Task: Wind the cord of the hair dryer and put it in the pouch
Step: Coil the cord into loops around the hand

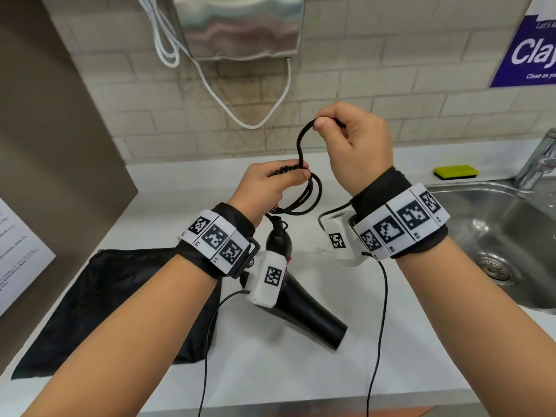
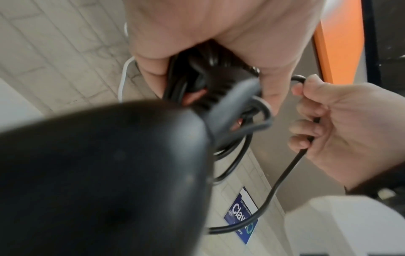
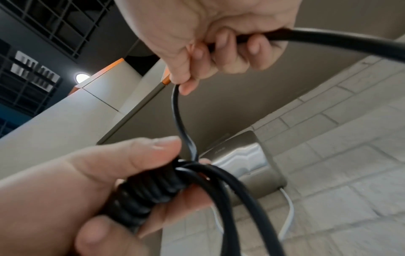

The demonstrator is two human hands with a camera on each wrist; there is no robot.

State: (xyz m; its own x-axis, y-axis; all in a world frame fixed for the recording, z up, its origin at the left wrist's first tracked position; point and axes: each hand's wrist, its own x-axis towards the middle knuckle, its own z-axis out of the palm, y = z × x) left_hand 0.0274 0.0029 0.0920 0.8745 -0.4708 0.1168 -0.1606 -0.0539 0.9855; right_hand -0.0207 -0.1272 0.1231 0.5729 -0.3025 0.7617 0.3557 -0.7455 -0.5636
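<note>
My left hand (image 1: 296, 173) grips a tightly wound bundle of the black cord (image 3: 151, 190), with looser loops (image 1: 310, 197) hanging under it. A little above and to the right, my right hand (image 1: 323, 121) pinches the cord, which arcs in one loop (image 1: 301, 139) down to the bundle. The free end of the cord (image 2: 282, 176) runs out of the right fist. The black hair dryer (image 1: 304, 299) is below my left wrist over the white counter (image 1: 301, 371), nozzle toward the front edge. I cannot tell whether it hangs or rests. The black pouch (image 1: 120, 296) lies flat at the left.
A steel sink (image 1: 481, 224) with a tap (image 1: 538, 164) lies at the right, with a yellow sponge (image 1: 455, 171) behind it. A steel dispenser (image 1: 240, 25) and a white cable (image 1: 261, 115) hang on the tiled wall. A printed sheet (image 1: 18, 254) is at the far left.
</note>
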